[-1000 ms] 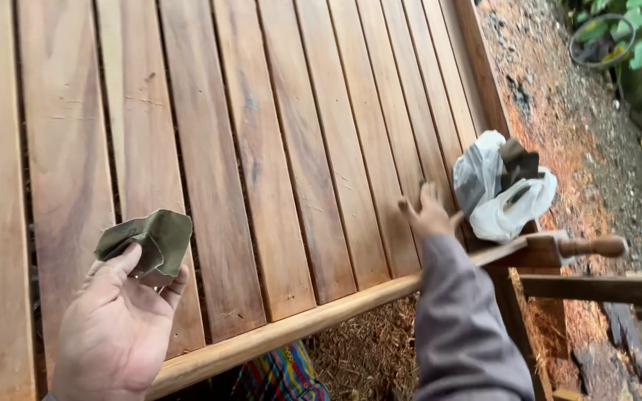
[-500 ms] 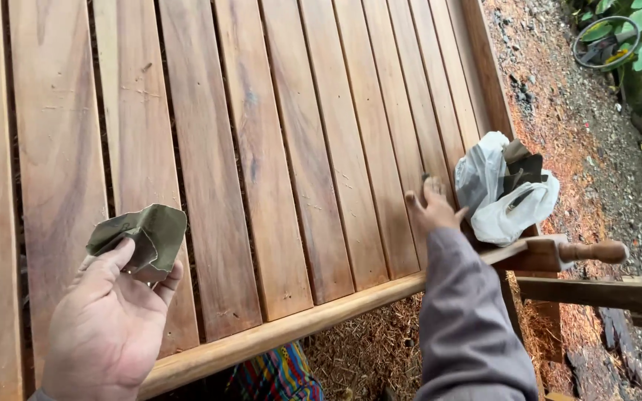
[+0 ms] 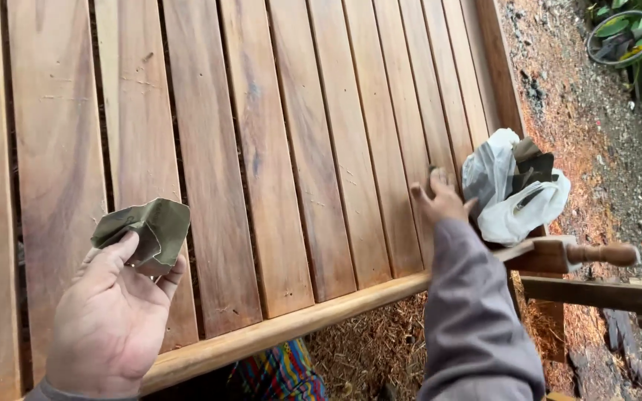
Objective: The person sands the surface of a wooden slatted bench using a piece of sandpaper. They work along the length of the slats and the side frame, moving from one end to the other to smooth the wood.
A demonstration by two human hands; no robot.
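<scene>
My left hand [image 3: 113, 312] is raised palm-up at the lower left and pinches a crumpled grey-green piece of sandpaper [image 3: 150, 232] between thumb and fingers, just above the slatted wooden panel [image 3: 276, 148]. My right hand [image 3: 440, 199], in a grey sleeve, rests flat on the slats near the panel's right end, fingers spread and holding nothing. Its fingertips lie beside a white plastic bag [image 3: 514, 193] with dark sheets sticking out of it.
The panel's rounded front rail [image 3: 291, 327] runs along the near edge. A wooden clamp handle [image 3: 596, 254] and a wooden bar [image 3: 603, 293] stick out at the right. Sawdust, gravel, a coiled hose [image 3: 622, 37] and plants lie beyond.
My left hand with the sandpaper has drifted slightly left and lower in view. My right hand stays on the slats beside the bag.
</scene>
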